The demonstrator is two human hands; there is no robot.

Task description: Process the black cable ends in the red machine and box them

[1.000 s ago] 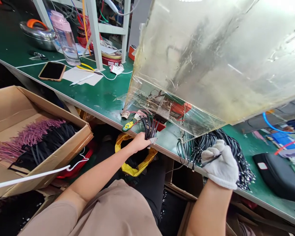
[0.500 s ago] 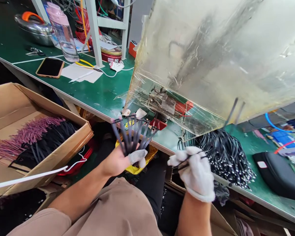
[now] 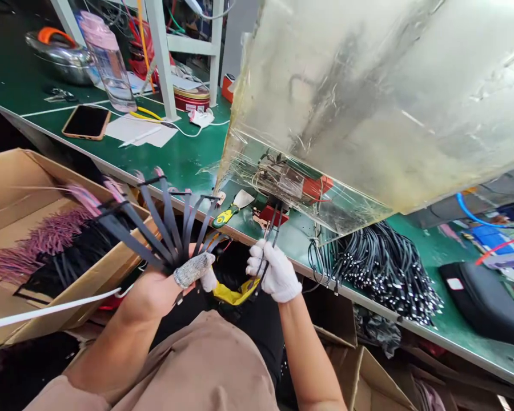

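My left hand (image 3: 165,283), with a grey knit cover on the thumb, is shut on a fanned bunch of flat black cables (image 3: 163,228) whose tips splay up and left over the box. My right hand (image 3: 274,271), in a white cotton glove, grips a few thin black cables (image 3: 269,234) upright, close to my left hand. The hands are apart. A large heap of black cables with small white-dotted ends (image 3: 381,274) lies on the green bench to the right of my right hand. A yellow bag (image 3: 235,294) lies on my lap below the hands.
A cardboard box (image 3: 12,182) of pink and black cables stands at left, with a white cord (image 3: 47,308) across it. A clear plastic sheet (image 3: 325,103) hangs over the bench. A yellow-handled tool (image 3: 225,217), phone (image 3: 86,121), and water bottle (image 3: 107,63) lie beyond.
My left hand has moved left, toward the box, with the fanned cables. My right hand has moved left, closer to my left hand, and its cables now stand upright.
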